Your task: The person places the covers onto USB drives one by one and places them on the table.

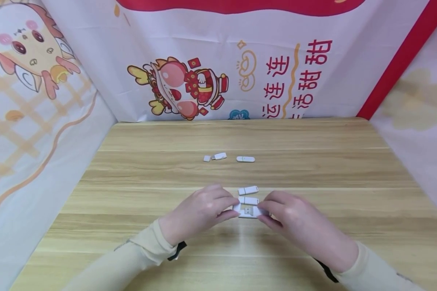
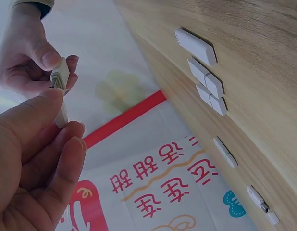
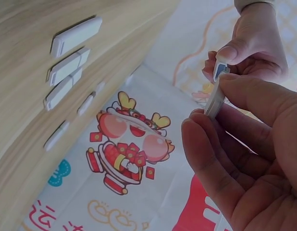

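Observation:
Both hands hold parts of an uncapped white USB flash drive close together above the table's middle. My left hand (image 1: 205,208) pinches a white piece, the cap by its look, between thumb and fingers. The right hand (image 1: 300,220) pinches the drive body (image 3: 215,102), with thumb and fingers on its sides. Its metal plug (image 1: 248,210) shows in the gap between the hands, facing left. In the left wrist view a larger white flash drive (image 2: 196,46) lies on the table, with two capped drives (image 2: 205,77) beside it. Fingers partly hide the held pieces.
Farther back on the wooden table (image 1: 149,161) lie an uncapped flash drive (image 1: 220,156), its loose cap (image 1: 206,158) to its left, and a rounded white drive (image 1: 245,159). Printed cloth (image 1: 211,32) hangs behind the table and at both sides.

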### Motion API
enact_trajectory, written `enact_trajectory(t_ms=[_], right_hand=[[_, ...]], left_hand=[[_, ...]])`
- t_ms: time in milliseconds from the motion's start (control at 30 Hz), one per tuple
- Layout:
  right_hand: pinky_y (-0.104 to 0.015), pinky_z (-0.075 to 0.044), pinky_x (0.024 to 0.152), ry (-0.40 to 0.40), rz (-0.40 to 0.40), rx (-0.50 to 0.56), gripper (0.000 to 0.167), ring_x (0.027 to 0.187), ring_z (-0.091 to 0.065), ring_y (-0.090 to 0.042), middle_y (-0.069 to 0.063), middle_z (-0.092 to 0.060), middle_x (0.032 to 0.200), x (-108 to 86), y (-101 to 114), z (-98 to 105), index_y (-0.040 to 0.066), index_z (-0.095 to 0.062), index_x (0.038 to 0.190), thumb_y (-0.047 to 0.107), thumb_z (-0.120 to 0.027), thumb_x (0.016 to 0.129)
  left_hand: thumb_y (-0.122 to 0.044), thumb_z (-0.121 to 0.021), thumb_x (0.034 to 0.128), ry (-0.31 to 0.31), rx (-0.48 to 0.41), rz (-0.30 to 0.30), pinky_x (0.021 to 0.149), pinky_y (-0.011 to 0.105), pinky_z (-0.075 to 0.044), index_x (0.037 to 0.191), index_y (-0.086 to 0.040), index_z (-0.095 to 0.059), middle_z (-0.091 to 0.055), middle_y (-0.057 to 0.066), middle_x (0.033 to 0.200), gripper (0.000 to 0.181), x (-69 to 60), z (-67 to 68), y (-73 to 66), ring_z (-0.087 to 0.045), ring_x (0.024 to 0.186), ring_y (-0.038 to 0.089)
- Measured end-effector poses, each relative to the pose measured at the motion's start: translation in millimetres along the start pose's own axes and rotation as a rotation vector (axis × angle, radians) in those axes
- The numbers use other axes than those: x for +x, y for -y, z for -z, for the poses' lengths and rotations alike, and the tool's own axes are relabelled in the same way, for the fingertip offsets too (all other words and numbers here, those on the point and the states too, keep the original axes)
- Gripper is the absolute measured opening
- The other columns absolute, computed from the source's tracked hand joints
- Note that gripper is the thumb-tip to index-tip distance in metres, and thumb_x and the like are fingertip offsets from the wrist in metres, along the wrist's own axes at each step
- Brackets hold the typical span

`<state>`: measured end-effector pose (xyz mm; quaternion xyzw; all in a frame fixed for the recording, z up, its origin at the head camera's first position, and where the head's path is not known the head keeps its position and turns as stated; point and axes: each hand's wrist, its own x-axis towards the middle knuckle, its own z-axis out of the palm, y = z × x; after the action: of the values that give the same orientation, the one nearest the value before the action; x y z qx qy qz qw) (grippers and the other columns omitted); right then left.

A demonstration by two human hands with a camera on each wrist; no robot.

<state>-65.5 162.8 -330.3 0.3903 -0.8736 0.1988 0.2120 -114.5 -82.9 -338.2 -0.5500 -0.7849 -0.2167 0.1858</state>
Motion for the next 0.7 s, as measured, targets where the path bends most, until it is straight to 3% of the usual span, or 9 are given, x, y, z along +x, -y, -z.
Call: enact_trajectory(t_ms=[700], right_hand=[[-0.022, -0.053, 0.063, -0.017, 0.023, 0.011, 0.021, 0.072, -0.058, -0.007, 0.003, -0.064, 0.087, 4.3, 6.8, -3.9, 0.006, -0.074, 0.091, 0.006, -0.086, 0.074]], left_hand=[[-0.017, -0.082, 0.0830, -0.019, 0.020, -0.013, 0.074, 0.018, -0.051, 0.098, -0.003, -0.075, -0.071, 0.001, 0.090, 0.022, -3.6, -0.9, -6.5, -0.062, 0.081, 0.011]])
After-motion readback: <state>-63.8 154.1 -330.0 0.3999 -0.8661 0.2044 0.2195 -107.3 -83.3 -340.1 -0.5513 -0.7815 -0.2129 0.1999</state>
